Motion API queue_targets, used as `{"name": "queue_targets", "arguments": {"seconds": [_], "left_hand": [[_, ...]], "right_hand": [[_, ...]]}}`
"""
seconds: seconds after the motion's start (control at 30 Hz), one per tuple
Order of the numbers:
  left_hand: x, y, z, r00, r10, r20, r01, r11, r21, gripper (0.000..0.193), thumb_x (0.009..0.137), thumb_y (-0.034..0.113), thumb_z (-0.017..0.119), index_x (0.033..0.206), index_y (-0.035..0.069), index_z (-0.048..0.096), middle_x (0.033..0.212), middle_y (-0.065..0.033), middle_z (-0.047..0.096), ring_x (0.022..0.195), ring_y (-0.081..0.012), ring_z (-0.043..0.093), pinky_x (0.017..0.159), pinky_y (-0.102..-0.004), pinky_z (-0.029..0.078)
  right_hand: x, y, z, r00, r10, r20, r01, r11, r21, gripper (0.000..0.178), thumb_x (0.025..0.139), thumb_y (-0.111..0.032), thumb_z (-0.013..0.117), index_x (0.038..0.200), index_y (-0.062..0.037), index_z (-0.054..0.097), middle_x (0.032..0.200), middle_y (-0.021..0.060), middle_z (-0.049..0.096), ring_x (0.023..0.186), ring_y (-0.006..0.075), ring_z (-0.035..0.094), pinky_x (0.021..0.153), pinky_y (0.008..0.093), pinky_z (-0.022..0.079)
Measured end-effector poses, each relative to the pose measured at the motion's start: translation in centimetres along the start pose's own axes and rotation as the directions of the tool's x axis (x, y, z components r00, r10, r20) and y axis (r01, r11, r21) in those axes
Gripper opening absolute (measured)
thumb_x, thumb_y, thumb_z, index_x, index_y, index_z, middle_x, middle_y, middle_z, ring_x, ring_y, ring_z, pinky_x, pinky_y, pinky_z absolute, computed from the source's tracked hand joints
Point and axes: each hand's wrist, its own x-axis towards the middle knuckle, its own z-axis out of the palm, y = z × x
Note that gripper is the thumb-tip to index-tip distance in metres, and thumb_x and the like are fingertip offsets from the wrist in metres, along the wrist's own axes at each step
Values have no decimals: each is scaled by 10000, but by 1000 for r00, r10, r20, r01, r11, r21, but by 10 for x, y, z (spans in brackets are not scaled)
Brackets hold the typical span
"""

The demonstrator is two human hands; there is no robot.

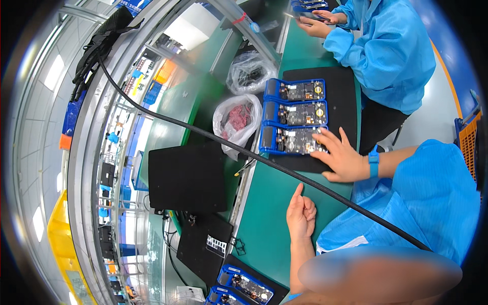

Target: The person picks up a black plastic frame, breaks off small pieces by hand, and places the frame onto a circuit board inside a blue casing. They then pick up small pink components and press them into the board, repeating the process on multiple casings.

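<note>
Three blue casings with exposed circuit boards lie in a row on a black mat (338, 101): a far one (302, 90), a middle one (303, 113) and a near one (300, 140). My right hand (341, 156), with a blue strap (374, 161) round its wrist, is open, fingers spread. Its fingertips reach over the right edge of the near board; whether they press on it I cannot tell. Below, my left hand (301, 213) hovers by the green tabletop (269, 203). Its index finger is stretched out and the others are loosely curled, with nothing visible in them.
A thick black cable (213, 136) crosses the view diagonally. Two clear bags (236, 119) (250, 72) stand left of the casings. Black panels (187, 178) lie farther left. More blue casings (246, 284) are at the bottom. A co-worker (386, 51) in blue holds a phone (312, 17).
</note>
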Motion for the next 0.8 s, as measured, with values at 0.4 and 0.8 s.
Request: {"name": "queue_targets", "arguments": {"seconds": [0.4,0.8], "left_hand": [[-15,-10,19,995,41,-88,-50,993,-106,336,977,126,411,1266,-42,437,731,-33,471,574,-89,402,455,-188,336],[-216,-42,-41,520,350,-779,-706,690,-161,348,972,107,408,1279,-58,408,789,-29,463,647,-89,408,480,-191,332]], "right_hand": [[22,75,-11,920,13,-392,-113,966,-232,417,734,-78,620,1145,-94,550,1281,195,437,1240,352,391,1023,543,289],[33,-96,49,783,-605,141,238,501,832,602,756,2,575,1311,14,343,1382,232,252,1281,392,324,1075,447,288]]}}
